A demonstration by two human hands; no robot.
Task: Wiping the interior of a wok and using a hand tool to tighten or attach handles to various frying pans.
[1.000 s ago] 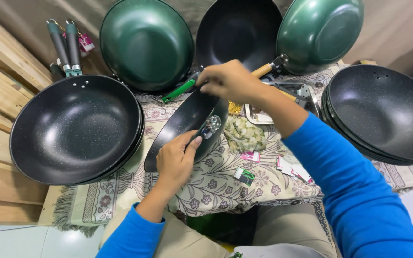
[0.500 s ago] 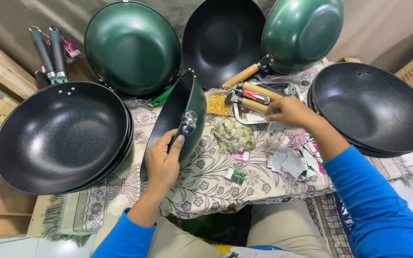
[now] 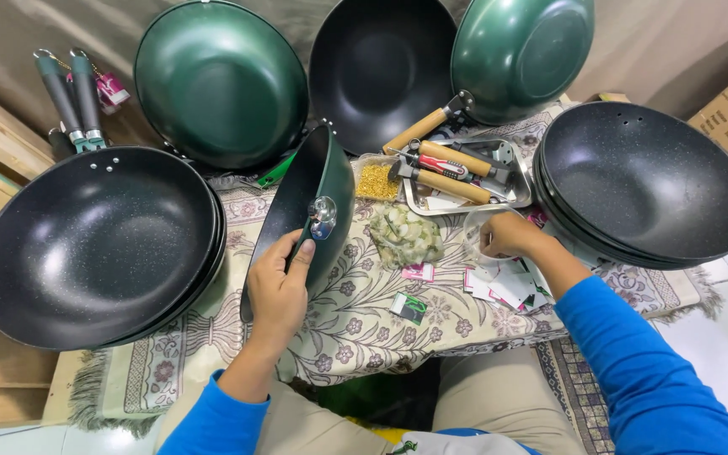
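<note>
Your green pan (image 3: 307, 202) is tipped up on its edge over the patterned cloth (image 3: 355, 312), dark nonstick inside facing left, green outside facing you, with a shiny metal bracket (image 3: 323, 216) on its wall near the rim.

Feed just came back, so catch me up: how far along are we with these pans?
Done, it seems: one rear green pan has a wooden handle. In hand: the left hand holds a tilted green pan on edge, metal bracket on, no handle; the right hand is beside the tool tray. Left: the black pan stacks on both sides show no handles.
</note>
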